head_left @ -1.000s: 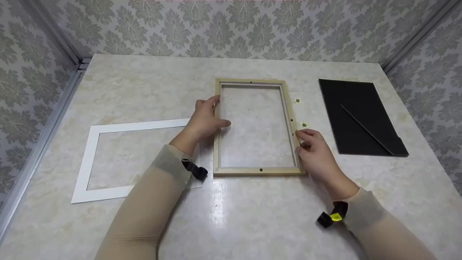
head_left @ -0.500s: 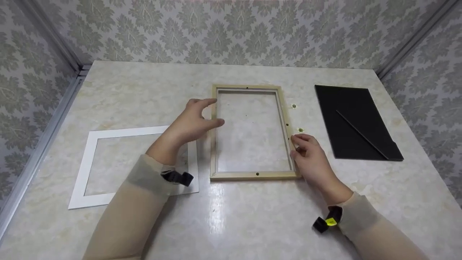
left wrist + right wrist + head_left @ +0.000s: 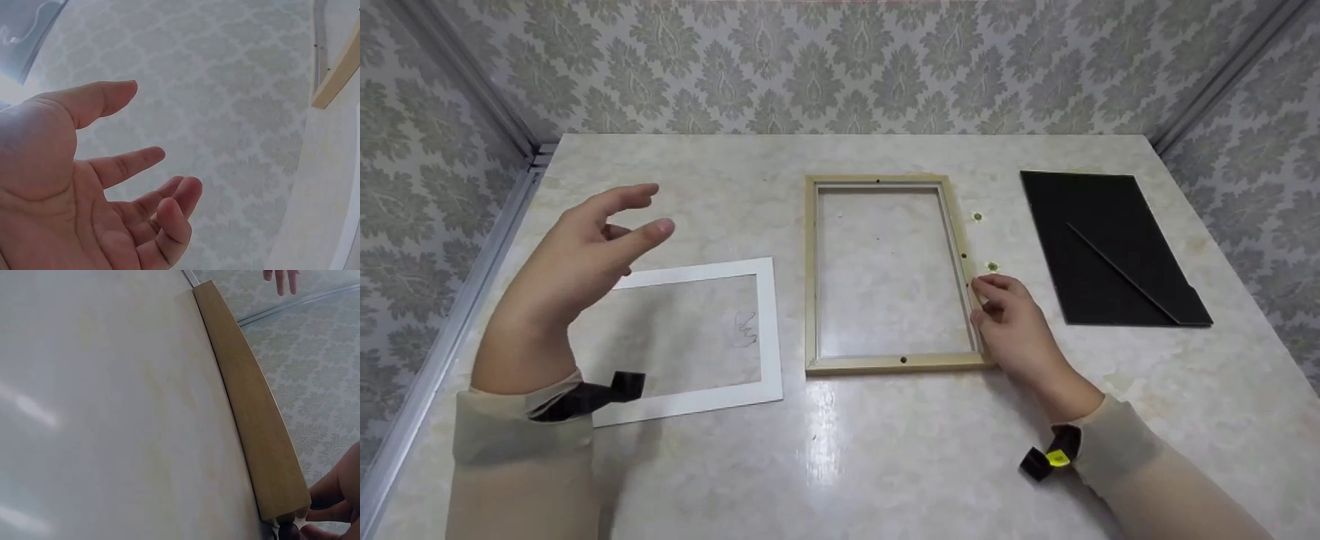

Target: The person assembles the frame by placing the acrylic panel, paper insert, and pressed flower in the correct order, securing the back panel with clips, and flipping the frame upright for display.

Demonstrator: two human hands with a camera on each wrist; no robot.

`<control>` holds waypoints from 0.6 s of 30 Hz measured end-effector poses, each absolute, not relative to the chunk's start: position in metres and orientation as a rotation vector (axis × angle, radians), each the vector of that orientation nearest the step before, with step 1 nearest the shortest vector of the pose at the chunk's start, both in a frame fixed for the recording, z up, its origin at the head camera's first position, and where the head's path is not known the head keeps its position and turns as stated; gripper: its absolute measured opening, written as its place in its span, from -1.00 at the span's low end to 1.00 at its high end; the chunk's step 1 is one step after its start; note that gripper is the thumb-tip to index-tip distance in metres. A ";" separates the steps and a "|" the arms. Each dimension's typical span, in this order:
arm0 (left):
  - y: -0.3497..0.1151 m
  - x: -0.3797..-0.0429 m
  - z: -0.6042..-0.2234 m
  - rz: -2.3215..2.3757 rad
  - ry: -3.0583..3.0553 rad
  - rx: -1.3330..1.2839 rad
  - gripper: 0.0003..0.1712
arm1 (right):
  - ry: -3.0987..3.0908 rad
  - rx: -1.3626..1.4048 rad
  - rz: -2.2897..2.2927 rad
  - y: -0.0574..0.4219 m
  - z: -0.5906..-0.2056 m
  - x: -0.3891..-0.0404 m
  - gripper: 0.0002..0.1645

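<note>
A light wooden picture frame (image 3: 811,277) lies flat mid-table, with a pale inner lip and dark dots along its sides. My right hand (image 3: 1020,341) grips its right side low down, thumb and forefinger at the outer edge. In the right wrist view the same frame (image 3: 253,399) stretches away from the fingers (image 3: 329,489). My left hand (image 3: 570,255) is raised over the left part of a white picture mat (image 3: 769,330), fingers loosely bent around nothing. The left wrist view shows this hand (image 3: 95,180) palm up, with a frame corner beyond it.
A black backing board (image 3: 1099,247) with a slanting strut lies at the right. Between it and the frame are two small green-centred pieces, one farther back (image 3: 977,217) than the other (image 3: 992,266). Patterned walls enclose the table's back and sides.
My left hand has let go of the frame's left side and swung left and up over the white mat. My right hand has stayed on the frame's right edge.
</note>
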State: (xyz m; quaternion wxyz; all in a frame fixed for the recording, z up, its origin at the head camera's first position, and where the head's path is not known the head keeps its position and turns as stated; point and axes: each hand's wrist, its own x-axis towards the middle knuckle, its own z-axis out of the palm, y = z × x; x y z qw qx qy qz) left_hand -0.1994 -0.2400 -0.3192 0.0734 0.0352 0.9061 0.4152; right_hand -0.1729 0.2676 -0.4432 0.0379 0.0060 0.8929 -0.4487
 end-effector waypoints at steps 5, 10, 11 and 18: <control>-0.270 -0.211 -0.337 1.266 2.712 0.016 -0.03 | 2.743 0.005 -1.358 0.272 -0.442 -0.172 -0.33; -0.313 -0.221 -0.358 1.063 2.723 -0.161 0.02 | 2.724 0.021 -1.380 0.273 -0.441 -0.171 -0.32; -0.322 -0.221 -0.363 1.025 2.713 -0.199 0.01 | 2.721 0.026 -1.378 0.272 -0.441 -0.171 -0.32; -0.358 -0.218 -0.385 0.867 2.639 -0.444 0.01 | 2.722 0.005 -1.358 0.270 -0.441 -0.174 -0.31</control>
